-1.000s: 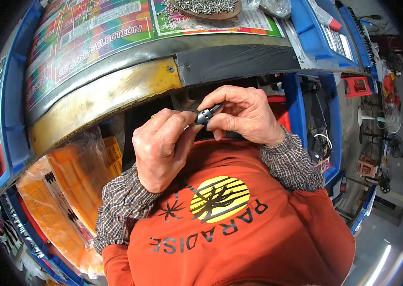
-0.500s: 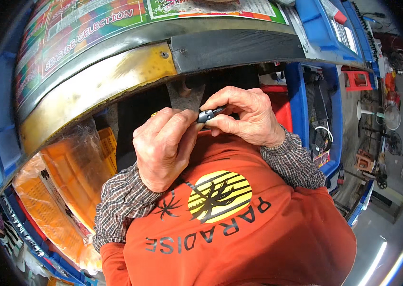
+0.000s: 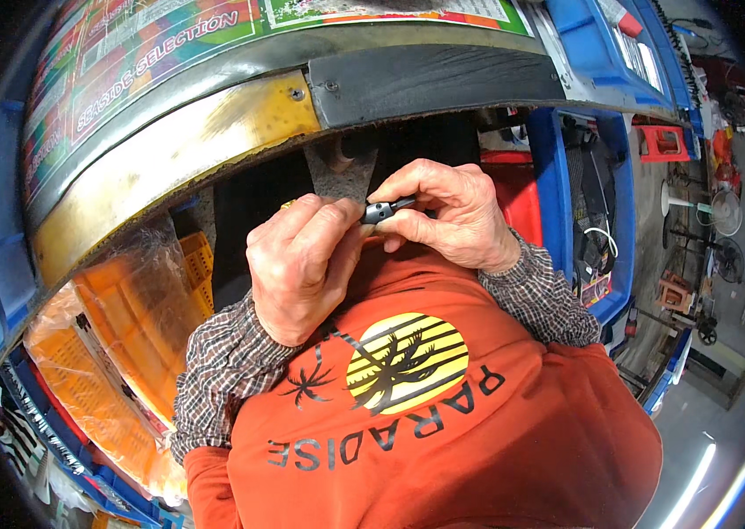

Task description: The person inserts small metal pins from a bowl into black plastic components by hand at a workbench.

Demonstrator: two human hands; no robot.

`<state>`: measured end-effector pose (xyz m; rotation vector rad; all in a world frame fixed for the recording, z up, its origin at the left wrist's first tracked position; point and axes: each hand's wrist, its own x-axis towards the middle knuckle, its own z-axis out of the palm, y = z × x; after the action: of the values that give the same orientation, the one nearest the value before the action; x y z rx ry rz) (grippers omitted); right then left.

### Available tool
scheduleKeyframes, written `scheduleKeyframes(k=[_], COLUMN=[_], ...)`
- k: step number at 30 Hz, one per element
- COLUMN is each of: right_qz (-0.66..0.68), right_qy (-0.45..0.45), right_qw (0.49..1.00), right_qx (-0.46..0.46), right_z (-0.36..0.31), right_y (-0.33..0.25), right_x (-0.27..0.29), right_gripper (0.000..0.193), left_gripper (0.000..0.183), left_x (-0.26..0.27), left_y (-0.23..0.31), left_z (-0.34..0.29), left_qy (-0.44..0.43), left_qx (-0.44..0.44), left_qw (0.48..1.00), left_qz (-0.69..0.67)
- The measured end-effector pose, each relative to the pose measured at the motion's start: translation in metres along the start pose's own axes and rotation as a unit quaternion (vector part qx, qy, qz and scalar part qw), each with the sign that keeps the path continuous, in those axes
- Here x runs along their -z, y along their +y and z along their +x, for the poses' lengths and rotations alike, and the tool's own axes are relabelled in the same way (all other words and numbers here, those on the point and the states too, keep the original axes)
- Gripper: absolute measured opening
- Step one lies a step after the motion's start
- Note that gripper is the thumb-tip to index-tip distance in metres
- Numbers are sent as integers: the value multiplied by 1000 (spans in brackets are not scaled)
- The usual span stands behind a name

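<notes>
Between my two hands is a small dark grey cylindrical part [image 3: 378, 212] with small round holes in its side. My left hand [image 3: 304, 264] pinches its left end, fingers closed with the knuckles up. From its right end a thin black piece [image 3: 403, 203] sticks out, pinched between thumb and forefinger of my right hand [image 3: 452, 216]. The exact kind of part is too small to make out. Both hands are held in front of my body, just below the edge of the workbench [image 3: 187, 181].
The bench edge has a worn yellow metal strip and a black strip [image 3: 434, 78]. Blue bins [image 3: 551, 194] with cables stand right, near a red stool [image 3: 662, 143]. Orange crates [image 3: 130, 326] under clear plastic stand left. Fans [image 3: 725, 213] are farther right.
The view has shifted slightly. My hands keep their pinch on the small part, which has turned a little so its holes show at a different angle.
</notes>
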<state>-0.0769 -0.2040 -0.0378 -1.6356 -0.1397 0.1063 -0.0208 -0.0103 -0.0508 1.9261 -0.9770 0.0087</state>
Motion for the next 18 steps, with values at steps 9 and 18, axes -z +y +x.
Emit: scheduleKeyframes(k=[9,18], right_qz=[-31,-133], right_qy=[25,19], right_qw=[999,988], right_qx=[33,72], right_z=[0,16], right_y=[1,-21], right_x=[0,10], right_gripper=[16,21], left_gripper=[22,22], left_x=[-2,15], left_y=[0,4], left_z=[3,21], left_qy=[22,28], left_qx=[-5,-47], left_qw=[1000,998], left_qz=[9,11])
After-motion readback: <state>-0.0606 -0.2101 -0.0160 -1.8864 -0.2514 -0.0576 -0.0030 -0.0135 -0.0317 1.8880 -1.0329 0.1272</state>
